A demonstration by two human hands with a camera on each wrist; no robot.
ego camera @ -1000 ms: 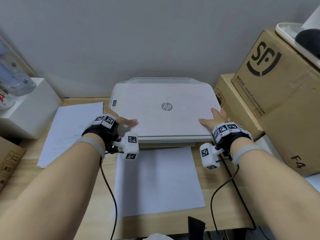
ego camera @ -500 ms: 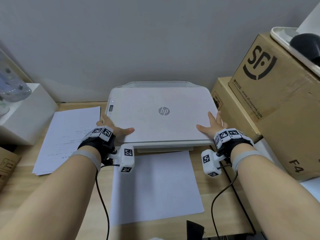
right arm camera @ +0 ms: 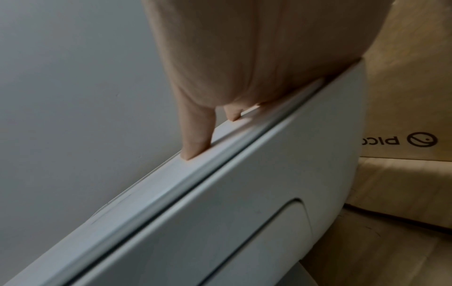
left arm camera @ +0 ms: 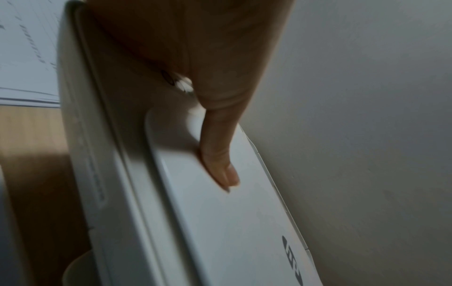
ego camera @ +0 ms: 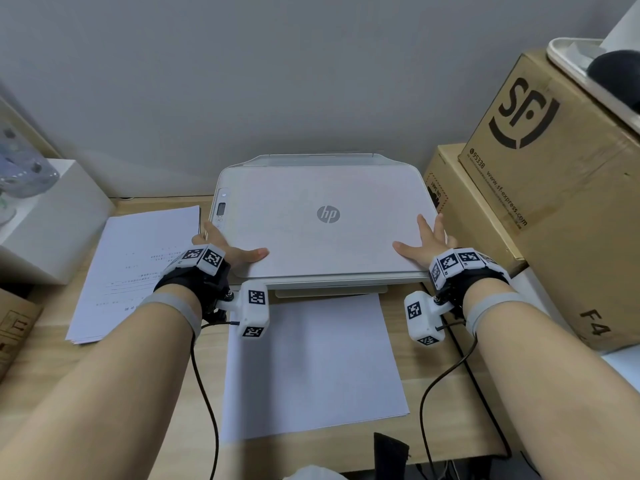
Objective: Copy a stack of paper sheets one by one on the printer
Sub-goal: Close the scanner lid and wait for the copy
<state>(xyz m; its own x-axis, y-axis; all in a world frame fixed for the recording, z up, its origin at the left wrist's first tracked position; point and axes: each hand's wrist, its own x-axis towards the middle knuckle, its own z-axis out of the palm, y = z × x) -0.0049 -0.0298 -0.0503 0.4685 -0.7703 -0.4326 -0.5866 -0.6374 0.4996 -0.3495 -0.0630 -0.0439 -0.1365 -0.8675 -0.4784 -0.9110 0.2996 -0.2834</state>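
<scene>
A white HP printer (ego camera: 322,237) sits at the back of the wooden desk with its lid down. My left hand (ego camera: 228,247) rests on the lid's front left corner, thumb (left arm camera: 220,154) flat on top and fingers along the left edge. Over at the front right corner, my right hand (ego camera: 422,244) lies on the lid with its fingers (right arm camera: 195,135) straight and spread. A stack of printed sheets (ego camera: 138,265) lies left of the printer. One blank-faced sheet (ego camera: 311,365) lies on the desk in front of the output tray (ego camera: 329,292).
Two cardboard boxes (ego camera: 554,202) are stacked tight against the printer's right side, with a tray (ego camera: 581,64) on top. A white box (ego camera: 52,220) stands at the left, and the wall is close behind. Wrist-camera cables (ego camera: 204,393) hang over the desk's front edge.
Both hands stay on the lid's front corners. The right hand's fingers have spread a little wider. The head view has shifted, so the printer sits lower in the picture.
</scene>
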